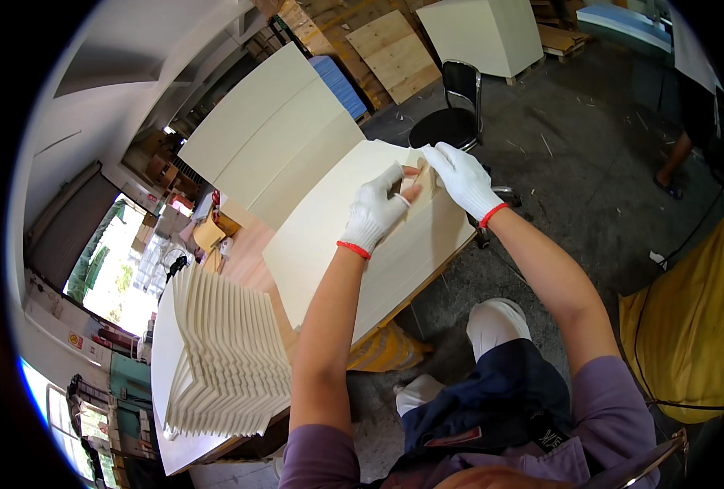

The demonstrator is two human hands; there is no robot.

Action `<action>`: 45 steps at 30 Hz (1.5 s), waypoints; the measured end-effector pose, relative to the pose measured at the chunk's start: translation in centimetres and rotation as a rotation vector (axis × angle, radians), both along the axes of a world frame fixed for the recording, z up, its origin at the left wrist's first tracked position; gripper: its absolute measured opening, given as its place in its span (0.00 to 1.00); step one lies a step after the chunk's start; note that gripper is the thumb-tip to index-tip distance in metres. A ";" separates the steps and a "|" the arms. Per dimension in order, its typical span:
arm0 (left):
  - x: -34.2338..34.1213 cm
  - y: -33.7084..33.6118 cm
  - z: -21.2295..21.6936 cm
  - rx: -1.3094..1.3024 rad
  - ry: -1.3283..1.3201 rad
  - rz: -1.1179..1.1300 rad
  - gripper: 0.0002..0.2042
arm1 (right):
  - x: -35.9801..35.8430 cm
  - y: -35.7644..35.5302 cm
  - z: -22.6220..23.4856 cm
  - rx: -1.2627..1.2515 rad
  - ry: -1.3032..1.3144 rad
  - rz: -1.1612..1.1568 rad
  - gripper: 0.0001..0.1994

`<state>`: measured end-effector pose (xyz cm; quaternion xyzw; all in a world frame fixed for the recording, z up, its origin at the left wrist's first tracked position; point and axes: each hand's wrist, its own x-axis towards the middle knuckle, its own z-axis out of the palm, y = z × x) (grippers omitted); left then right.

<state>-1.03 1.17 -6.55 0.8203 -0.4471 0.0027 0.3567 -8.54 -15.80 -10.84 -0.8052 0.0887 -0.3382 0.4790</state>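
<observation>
A large cream sheet is lying flat on the desk, its long axis running from the near left to the far right, along the desk's near long edge. A small cream piece is sitting at the sheet's far-right end, close to the corner, its longer side seeming to run across that end; whether it is a fold of the sheet or separate, I cannot tell.

The left hand is reaching in from the near edge, forearm pointing up and slightly right, wrist nearly straight. Its bare thumb and index tips are parting a little and touching the piece's left side; whether they are gripping it, I cannot tell. The right hand is coming from the right, palm down, forearm angling up and left, its gloved fingers bending over the piece's right side; their tips are hiding, so their grip is unclear.

A fanned stack of cream sheets is standing near the desk's left end.
</observation>
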 end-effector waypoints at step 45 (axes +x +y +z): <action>-0.8 0.0 0.7 0.188 -0.169 0.067 0.17 | 0.6 0.0 -1.3 -0.008 -0.093 -0.034 0.24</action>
